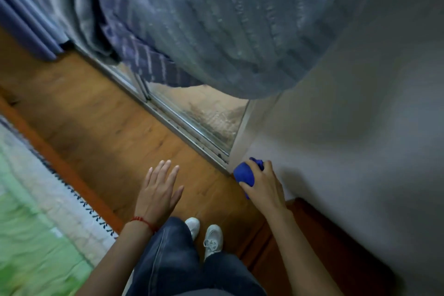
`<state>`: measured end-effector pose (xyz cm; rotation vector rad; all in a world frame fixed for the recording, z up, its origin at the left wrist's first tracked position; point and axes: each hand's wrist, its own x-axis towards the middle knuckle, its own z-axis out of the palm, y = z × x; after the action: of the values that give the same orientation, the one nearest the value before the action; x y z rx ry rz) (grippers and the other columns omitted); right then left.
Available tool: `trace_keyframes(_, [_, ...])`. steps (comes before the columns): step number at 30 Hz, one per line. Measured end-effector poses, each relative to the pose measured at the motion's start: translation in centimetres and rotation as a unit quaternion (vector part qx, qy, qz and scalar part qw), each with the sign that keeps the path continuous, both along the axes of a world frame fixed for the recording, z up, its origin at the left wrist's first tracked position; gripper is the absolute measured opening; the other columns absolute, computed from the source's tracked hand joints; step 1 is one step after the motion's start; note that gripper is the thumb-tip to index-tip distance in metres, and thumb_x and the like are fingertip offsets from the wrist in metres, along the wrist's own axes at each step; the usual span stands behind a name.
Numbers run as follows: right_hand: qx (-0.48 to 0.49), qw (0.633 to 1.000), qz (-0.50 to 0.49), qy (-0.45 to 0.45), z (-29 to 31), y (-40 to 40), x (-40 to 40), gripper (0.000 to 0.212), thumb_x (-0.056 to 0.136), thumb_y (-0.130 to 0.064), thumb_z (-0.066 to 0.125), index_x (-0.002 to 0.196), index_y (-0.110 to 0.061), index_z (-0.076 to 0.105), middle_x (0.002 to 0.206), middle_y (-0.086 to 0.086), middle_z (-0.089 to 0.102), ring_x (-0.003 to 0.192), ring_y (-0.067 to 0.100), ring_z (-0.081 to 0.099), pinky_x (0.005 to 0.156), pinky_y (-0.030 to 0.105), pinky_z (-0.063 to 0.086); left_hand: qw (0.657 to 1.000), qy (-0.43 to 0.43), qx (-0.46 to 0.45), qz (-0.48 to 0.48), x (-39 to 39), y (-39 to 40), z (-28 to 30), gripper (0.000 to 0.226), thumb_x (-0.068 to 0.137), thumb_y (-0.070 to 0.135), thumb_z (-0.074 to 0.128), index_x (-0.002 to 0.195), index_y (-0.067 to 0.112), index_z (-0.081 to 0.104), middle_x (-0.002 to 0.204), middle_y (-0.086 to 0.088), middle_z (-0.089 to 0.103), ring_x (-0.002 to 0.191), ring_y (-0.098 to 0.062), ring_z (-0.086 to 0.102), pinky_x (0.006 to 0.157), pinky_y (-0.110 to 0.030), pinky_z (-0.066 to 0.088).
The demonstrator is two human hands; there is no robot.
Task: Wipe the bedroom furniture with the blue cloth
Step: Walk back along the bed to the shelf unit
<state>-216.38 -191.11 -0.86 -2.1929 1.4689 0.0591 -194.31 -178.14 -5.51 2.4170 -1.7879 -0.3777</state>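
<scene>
My right hand (263, 187) is closed around a bunched blue cloth (243, 173), held close to the grey wall near the corner by the sliding door frame. My left hand (159, 187) hovers flat above the wooden floor with fingers spread and holds nothing; a red string sits on its wrist. A reddish-brown wooden piece of furniture (312, 235) lies low at the right, just below my right forearm against the wall. The bed's orange wooden edge (60, 163) runs diagonally at the left.
A grey-blue curtain (216, 19) hangs over the sliding glass door (204, 115) and its metal track. The bed with a green and white cover (31, 223) fills the lower left. My legs and white shoes (206, 235) stand on the narrow wooden floor (108, 127).
</scene>
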Motion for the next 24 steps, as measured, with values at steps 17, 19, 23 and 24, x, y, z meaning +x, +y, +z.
trace_keyframes(17, [-0.001,0.966,0.258,-0.010,-0.1,2.6,17.2,0.060,0.081,-0.026,0.065,0.134,-0.024,0.035,0.123,0.010,0.037,0.103,0.027,0.052,0.084,0.038,0.048,0.966,0.018,0.026,0.257,8.9,11.3,-0.4,0.074,0.100,0.048,0.009,0.118,-0.002,0.061,0.122,-0.026,0.058,0.114,-0.040,0.054,0.093,-0.051,0.042])
trace_keyframes(19, [0.003,0.960,0.278,-0.004,-0.3,3.1,19.6,0.062,0.083,-0.028,0.064,0.136,-0.025,0.033,0.127,0.009,0.036,0.106,0.027,0.051,0.086,0.037,0.046,0.959,0.026,0.022,0.282,10.3,12.4,-0.6,0.074,0.100,0.048,0.010,0.118,-0.002,0.061,0.122,-0.026,0.058,0.114,-0.040,0.054,0.091,-0.053,0.043])
trace_keyframes(23, [0.011,0.951,0.309,0.012,-0.5,4.0,24.5,0.061,0.085,-0.029,0.061,0.138,-0.026,0.029,0.134,0.009,0.032,0.114,0.027,0.048,0.087,0.037,0.045,0.949,0.032,0.017,0.313,13.5,13.9,-0.9,0.076,0.100,0.049,0.010,0.117,-0.003,0.062,0.119,-0.026,0.059,0.111,-0.040,0.056,0.089,-0.054,0.045])
trace_keyframes(24, [0.011,0.949,0.313,0.014,-0.6,4.2,25.7,0.061,0.085,-0.028,0.060,0.138,-0.026,0.029,0.134,0.009,0.032,0.115,0.027,0.047,0.087,0.037,0.045,0.947,0.033,0.016,0.318,14.4,14.2,-0.9,0.076,0.100,0.049,0.010,0.117,-0.003,0.062,0.119,-0.026,0.059,0.111,-0.040,0.056,0.089,-0.054,0.045])
